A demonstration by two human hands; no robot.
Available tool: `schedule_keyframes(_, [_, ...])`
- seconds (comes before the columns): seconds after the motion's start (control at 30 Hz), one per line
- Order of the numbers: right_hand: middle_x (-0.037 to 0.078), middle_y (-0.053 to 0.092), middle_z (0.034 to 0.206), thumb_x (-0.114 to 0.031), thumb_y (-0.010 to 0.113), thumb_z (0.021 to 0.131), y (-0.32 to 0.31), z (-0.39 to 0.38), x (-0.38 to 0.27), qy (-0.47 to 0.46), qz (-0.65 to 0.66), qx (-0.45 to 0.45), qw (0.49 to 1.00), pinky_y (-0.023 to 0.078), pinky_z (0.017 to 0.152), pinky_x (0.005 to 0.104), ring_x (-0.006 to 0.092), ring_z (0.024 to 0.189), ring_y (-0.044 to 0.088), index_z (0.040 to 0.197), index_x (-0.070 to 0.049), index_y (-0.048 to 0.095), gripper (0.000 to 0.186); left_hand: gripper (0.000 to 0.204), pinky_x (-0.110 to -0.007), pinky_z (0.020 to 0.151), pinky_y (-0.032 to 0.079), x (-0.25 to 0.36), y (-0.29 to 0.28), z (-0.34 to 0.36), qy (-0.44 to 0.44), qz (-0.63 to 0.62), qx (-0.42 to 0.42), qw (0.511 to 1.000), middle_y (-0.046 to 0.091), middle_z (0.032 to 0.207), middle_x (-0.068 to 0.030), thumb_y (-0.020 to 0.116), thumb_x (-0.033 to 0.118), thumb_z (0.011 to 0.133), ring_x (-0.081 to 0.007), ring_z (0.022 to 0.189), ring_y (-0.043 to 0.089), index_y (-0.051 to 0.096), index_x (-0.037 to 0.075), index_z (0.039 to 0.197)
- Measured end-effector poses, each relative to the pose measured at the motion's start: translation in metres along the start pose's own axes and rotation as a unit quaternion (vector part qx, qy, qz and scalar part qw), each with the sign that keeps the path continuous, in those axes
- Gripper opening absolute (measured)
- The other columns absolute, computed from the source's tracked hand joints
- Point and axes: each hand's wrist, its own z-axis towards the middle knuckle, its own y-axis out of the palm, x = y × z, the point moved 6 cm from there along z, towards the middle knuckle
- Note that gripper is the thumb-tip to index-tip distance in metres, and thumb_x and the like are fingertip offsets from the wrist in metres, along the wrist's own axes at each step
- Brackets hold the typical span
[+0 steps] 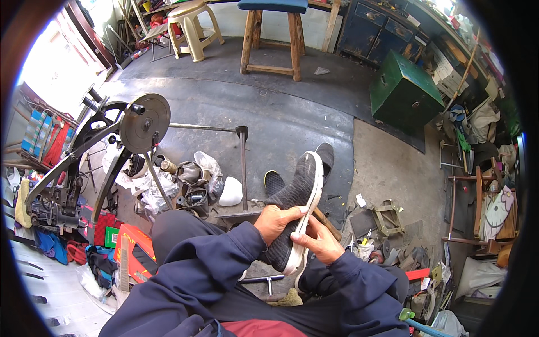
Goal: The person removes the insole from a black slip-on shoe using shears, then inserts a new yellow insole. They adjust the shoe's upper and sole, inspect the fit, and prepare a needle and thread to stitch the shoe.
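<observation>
My left hand (274, 223) grips the upper of a black knit shoe (292, 192) with a white sole, held tilted with one end pointing up and away from me. My right hand (319, 242) holds the same shoe along the sole edge, thumb on the white rim. Behind it lie another dark shoe (325, 155) and a dark insole with a yellow edge (274, 182). A wooden handle (326, 221) shows just beyond my right hand, partly hidden.
A black cast-iron machine (145, 123) stands at left beside bags and scraps (163, 188). An orange box (133, 253) lies by my left leg. Ahead are stools (272, 7) and a green chest (404, 92). Metal pieces (386, 220) and folded chairs (485, 196) are at right.
</observation>
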Motion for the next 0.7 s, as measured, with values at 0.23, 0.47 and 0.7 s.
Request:
schedule_keyframes(0.23, [0.011,0.058,0.140,-0.031,0.073,0.098,-0.011,0.001,-0.018,-0.097,0.004,0.043,0.994,0.040,0.112,0.0360,0.0195,0.131,0.053,0.146,0.001,0.047,0.064,0.041,-0.031,0.097,0.052,0.002,0.007,0.005,0.127,0.107,-0.016,0.986,0.069,0.126,-0.0090,0.069,0.009,0.096,-0.0170,0.112,0.064,0.062,-0.002,0.135])
schedule_keyframes(0.47, [0.007,0.060,0.131,-0.047,0.061,0.103,-0.044,0.001,-0.027,-0.158,0.039,0.153,0.975,0.041,0.106,0.0312,0.0165,0.120,0.054,0.140,0.002,0.053,0.062,0.051,-0.034,0.111,0.044,-0.004,0.029,0.003,0.254,0.172,-0.107,0.946,0.063,0.140,-0.0120,0.067,0.000,0.092,-0.0209,0.128,0.057,0.056,-0.001,0.142])
schedule_keyframes(0.7, [0.004,0.064,0.118,-0.049,0.058,0.106,-0.050,0.002,-0.014,-0.127,0.043,0.167,0.977,0.044,0.099,0.0304,0.0140,0.109,0.056,0.132,0.001,0.060,0.057,0.053,-0.036,0.114,0.041,-0.014,0.032,0.001,0.269,0.202,-0.118,0.934,0.061,0.143,-0.0133,0.066,-0.001,0.091,-0.0231,0.133,0.055,0.055,-0.001,0.143])
